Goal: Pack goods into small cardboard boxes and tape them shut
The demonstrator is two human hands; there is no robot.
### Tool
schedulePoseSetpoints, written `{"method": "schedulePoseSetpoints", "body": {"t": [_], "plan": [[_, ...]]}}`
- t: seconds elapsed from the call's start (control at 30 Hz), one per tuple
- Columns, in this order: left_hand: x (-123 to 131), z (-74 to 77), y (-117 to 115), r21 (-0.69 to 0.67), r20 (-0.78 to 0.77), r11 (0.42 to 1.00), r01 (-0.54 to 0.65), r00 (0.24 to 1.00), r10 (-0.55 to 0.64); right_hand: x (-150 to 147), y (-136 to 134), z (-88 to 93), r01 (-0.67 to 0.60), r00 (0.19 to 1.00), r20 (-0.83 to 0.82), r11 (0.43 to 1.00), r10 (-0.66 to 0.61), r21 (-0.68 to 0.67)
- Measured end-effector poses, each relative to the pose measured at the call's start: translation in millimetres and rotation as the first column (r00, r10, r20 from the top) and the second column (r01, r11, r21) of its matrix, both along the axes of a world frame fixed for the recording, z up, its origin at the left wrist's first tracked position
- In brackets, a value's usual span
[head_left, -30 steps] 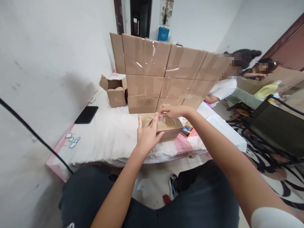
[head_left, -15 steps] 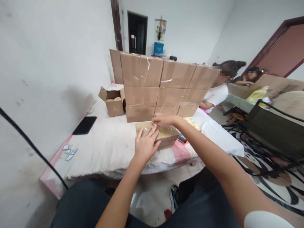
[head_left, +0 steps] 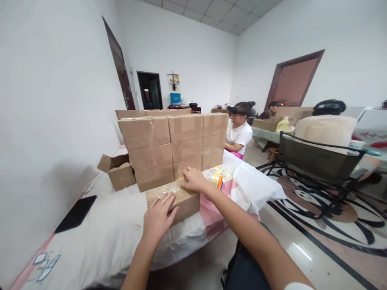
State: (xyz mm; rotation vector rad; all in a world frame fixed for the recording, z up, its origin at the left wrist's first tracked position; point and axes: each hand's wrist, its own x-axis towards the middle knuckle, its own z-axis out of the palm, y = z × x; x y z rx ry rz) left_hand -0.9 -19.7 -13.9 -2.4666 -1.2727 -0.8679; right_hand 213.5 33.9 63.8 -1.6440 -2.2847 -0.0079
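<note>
One box (head_left: 175,199), long axis L-R, left hand (head_left: 159,217) flat on top, right hand (head_left: 193,180) curled, grip unclear

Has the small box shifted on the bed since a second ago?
No: the small box still sits just before the carton stack; the camera tilted.

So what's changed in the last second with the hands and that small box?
Mostly the view: the head lifted, showing more of the room. The right hand slid toward the right end of the small box. The left hand stays flat on its top, and the box stays on the bed before the stack of boxes.
</note>
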Motion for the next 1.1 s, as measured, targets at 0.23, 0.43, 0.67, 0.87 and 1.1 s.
{"method": "schedulePoseSetpoints", "body": {"t": [0.23,0.43,0.67,0.87,1.1], "plan": [[-4,0.8,9,-0.063,-0.08,0.998,0.001,0.997,-0.006,76,-22,-71.7,-0.381,0.762,-0.635,0.88,0.127,-0.282],[-22,-13.4,30,0.069,-0.041,0.987,0.146,0.989,-0.144,59,-14,-92.6,-0.484,0.565,-0.814,0.853,0.134,-0.195],[-21,-3.3,16,0.099,-0.083,0.987,0.125,0.99,-0.117,55,-36,-89.9,-0.354,0.651,-0.739,0.931,0.174,-0.093],[-25,-9.2,19,0.11,-0.17,0.983,0.148,0.977,-0.128,42,-60,-88.4,-0.291,0.693,-0.711,0.948,0.118,-0.127],[-34,-21.7,39,0.166,-0.136,0.913,0.373,0.925,-0.354,30,-83,-90.1,-0.198,0.728,-0.683,0.971,0.056,-0.131]]}}
